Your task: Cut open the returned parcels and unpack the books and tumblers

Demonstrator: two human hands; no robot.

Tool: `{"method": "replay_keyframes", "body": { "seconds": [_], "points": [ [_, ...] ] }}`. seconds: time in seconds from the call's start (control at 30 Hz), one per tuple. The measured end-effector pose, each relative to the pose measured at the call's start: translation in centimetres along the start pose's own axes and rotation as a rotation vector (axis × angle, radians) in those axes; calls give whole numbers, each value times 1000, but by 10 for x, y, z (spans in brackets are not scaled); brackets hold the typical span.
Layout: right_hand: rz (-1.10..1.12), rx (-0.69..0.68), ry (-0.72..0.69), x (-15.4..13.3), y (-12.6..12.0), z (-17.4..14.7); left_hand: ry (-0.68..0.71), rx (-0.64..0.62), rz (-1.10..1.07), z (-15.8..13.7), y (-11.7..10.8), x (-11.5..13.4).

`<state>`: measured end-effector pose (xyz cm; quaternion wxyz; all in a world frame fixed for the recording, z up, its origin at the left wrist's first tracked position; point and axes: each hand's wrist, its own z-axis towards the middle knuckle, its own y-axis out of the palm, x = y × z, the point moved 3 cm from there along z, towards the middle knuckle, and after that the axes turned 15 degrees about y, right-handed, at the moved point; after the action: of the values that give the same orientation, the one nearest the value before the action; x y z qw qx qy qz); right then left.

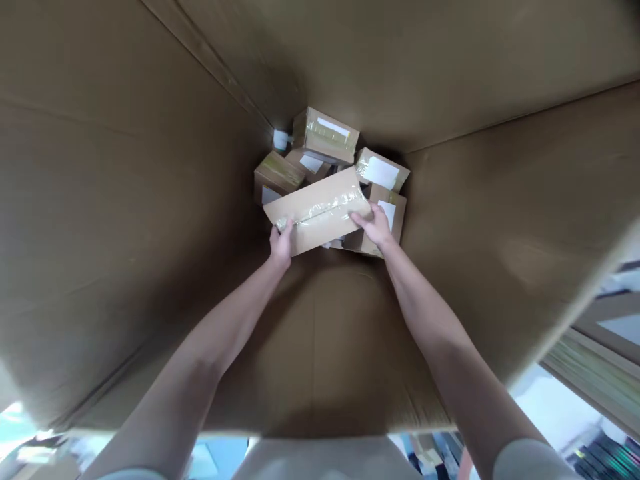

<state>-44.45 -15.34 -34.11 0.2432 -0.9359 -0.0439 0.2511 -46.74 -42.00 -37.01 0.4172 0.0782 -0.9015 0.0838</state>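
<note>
Both arms reach deep into a large cardboard carton (313, 333). A long, flat cardboard box (320, 203) with clear tape along its middle is held between my two hands, tilted up to the right. My left hand (281, 243) grips its lower left end, thumb on top. At the right end, my right hand (374, 223) is closed on it with the thumb over the face. The fingers underneath are hidden. Below and around it lie several smaller taped boxes, among them one at the back (330, 137) and one at the left (279, 177).
Tall carton walls surround the pile, including the left wall (125, 187) and right wall (500, 220). A labelled box (383, 172) and another box (397, 213) lie on the right. A small white item (281, 139) sits in the far corner. Outside, more cartons (600, 373) stand at the right.
</note>
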Motion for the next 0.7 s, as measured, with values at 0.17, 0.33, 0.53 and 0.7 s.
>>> {"method": "replay_keyframes", "body": {
  "seconds": [0.17,0.33,0.53,0.7],
  "points": [
    [207,121,-97,-33,-64,-137,276,-222,37,-74,-31,117],
    [281,176,-321,-54,-142,-284,490,-449,-59,-177,-65,220],
    [249,292,-508,-9,-227,-421,708,-592,-12,-328,-80,271],
    [265,424,-564,106,-301,-491,680,-730,153,-457,-43,237]
  ]
}}
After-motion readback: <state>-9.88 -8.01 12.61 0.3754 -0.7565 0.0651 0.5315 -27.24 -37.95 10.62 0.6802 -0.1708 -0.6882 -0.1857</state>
